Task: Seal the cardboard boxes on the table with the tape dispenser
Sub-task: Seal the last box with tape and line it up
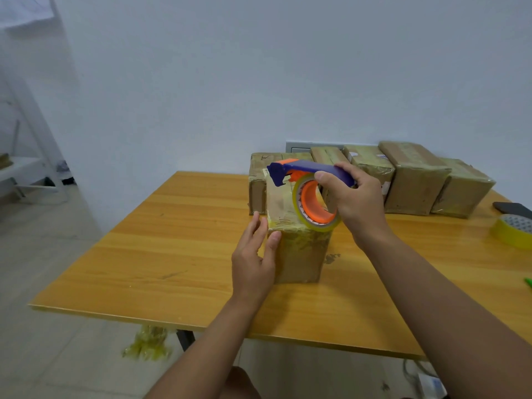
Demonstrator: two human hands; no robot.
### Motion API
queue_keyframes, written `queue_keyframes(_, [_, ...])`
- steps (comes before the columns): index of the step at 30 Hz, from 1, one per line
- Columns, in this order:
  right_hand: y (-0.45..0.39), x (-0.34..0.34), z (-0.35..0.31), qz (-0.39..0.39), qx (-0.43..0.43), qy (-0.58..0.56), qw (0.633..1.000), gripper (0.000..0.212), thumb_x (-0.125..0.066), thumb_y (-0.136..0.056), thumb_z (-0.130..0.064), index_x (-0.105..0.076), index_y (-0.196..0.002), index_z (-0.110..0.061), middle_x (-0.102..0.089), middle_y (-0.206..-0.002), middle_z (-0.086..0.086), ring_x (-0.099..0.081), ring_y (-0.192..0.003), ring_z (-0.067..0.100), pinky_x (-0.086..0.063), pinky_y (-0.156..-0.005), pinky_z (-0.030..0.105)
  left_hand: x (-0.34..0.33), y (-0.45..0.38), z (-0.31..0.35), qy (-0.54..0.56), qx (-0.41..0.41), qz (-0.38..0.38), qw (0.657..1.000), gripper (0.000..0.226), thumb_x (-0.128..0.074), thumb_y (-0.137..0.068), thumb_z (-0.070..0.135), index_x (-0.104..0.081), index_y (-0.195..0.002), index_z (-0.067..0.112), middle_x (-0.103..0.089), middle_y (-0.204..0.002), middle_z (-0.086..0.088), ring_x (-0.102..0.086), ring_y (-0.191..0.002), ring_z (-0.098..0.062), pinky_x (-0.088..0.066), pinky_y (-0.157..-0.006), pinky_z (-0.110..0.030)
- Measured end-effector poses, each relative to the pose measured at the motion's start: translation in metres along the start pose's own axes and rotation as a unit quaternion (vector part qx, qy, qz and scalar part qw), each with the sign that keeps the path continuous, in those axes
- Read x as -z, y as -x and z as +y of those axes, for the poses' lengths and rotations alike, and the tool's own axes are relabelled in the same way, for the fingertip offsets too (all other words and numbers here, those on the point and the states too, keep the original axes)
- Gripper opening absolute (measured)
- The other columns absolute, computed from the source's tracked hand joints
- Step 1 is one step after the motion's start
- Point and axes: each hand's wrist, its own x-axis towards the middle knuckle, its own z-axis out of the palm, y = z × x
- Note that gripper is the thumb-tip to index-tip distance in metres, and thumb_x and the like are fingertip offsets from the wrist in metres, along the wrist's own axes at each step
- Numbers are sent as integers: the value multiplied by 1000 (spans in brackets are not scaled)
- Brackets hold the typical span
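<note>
Right hand [355, 201] grips tape dispenser [309, 185] over the box [296, 249]; left hand [253, 254], fingers relaxed, steadies its side.

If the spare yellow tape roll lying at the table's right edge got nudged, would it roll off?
Probably not: the spare yellow tape roll lies flat on the wooden table, so it would likely slide. It sits near the edge, so a firm push might drop it.

Roughly six boxes [299, 243], two tape rolls [315, 207], one dispenser [311, 168].
</note>
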Motion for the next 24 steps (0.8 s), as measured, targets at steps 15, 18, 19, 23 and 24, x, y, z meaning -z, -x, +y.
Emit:
queue_keyframes(15, [0, 1, 0, -4, -11, -6, 1000, 45, -74, -84, -36, -59, -123, -20, -60, -114, 0, -59, -102, 13, -52, -81, 22, 9, -11, -3, 187, 93, -51, 977, 37, -47, -95, 42, -66, -121, 24, -66, -120, 6, -58, -115, -5, -52, -89, -24])
queue_keyframes(18, [-1, 1, 1, -3, -12, -5, 1000, 47, -74, -84, -36, -59, -125, -18, -60, -117, 2, -59, -104, 15, -53, -82, 23, 9, -12, -8, 177, 94, -52, 978, 33, -47, -96, 41, -65, -121, 29, -66, -120, 8, -58, -115, -4, -53, -91, -28])
queue_keyframes(19, [-2, 0, 2, -4, -13, -5, 1000, 48, -74, -84, -36, -59, -126, -18, -61, -117, 3, -59, -104, 16, -53, -82, 24, 9, -12, -8, 173, 93, -52, 979, 30, -48, -95, 41, -64, -119, 32, -66, -120, 8, -58, -115, -3, -53, -91, -26])
queue_keyframes(23, [-3, 0, 3, -10, -16, -4, 1000, 40, -75, -84, -38, -58, -118, -25, -60, -119, 5, -59, -106, 18, -55, -88, 33, 8, -9, -4, 153, 66, -50, 985, 22, -52, -95, 35, -59, -115, 38, -62, -119, 10, -55, -113, 4, -49, -83, -13])
queue_keyframes(24, [-3, -1, 3, -10, -15, -3, 1000, 40, -75, -84, -38, -58, -117, -26, -59, -119, 5, -59, -106, 17, -55, -88, 34, 6, -9, -4, 142, 59, -40, 987, 21, -52, -94, 35, -59, -114, 39, -62, -118, 11, -55, -112, 5, -49, -81, -13])
